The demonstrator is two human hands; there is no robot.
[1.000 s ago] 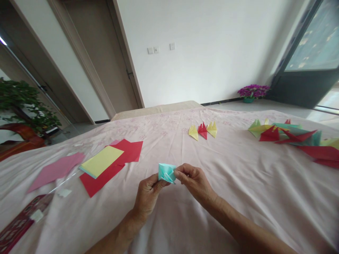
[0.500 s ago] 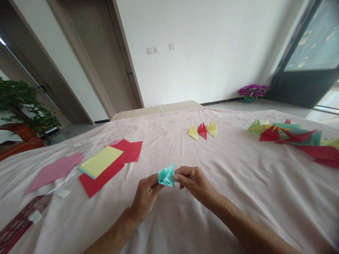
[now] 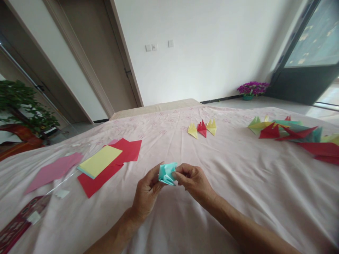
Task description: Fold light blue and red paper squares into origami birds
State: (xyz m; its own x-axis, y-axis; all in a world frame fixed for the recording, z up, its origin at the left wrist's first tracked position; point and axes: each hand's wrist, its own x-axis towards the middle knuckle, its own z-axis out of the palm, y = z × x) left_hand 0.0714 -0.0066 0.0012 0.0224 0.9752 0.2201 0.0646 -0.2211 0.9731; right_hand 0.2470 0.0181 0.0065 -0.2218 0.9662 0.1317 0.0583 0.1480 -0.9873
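A small turquoise folded paper piece (image 3: 167, 172) is held above the cloth between my two hands. My left hand (image 3: 148, 190) pinches its left side between thumb and fingers. On its right edge, my right hand (image 3: 194, 178) has thumb and forefinger closed on the paper. Creased flaps show along the lower part of the piece; the side facing down is hidden. Beyond my hands, two yellow folded paper shapes (image 3: 192, 131) flank a red folded paper shape (image 3: 202, 129), with their points upward.
Flat red paper (image 3: 132, 150), yellow paper (image 3: 102, 160) and pink paper (image 3: 54, 171) lie at left, near a red package (image 3: 21, 220). Several folded pieces, including a red one (image 3: 269, 131), cluster at right. A pale floral cloth (image 3: 225, 211) covers the surface.
The turquoise piece has turned between my fingers, so a flatter upper face shows now. My right fingers have shifted slightly along its edge. The view has tilted a little.
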